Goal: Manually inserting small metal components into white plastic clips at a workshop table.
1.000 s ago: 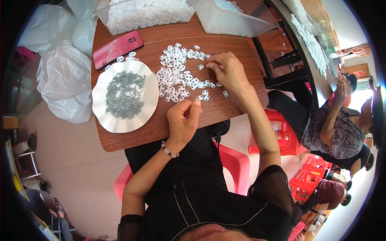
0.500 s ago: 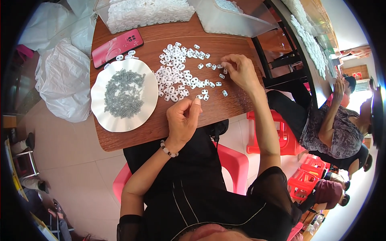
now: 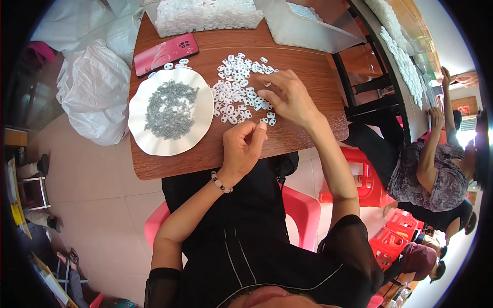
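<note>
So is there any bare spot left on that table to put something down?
Bare wood shows along the table's right side, past the right hand, and in a strip between the pink phone and the clear bag. A narrow band runs along the near edge below the white plate. The middle is crowded with white pieces and both hands; the left hand is at the near edge.

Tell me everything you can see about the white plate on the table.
The white plate is round with a wavy, fluted rim and looks like thin paper or foam. It lies flat on the brown wooden table, toward the person's left, its near rim close to the table's front edge. A heap of small grey metal-looking parts fills its middle. The pile of small white plastic pieces reaches its right rim, and a red phone lies just beyond it. Neither hand touches it.
</note>
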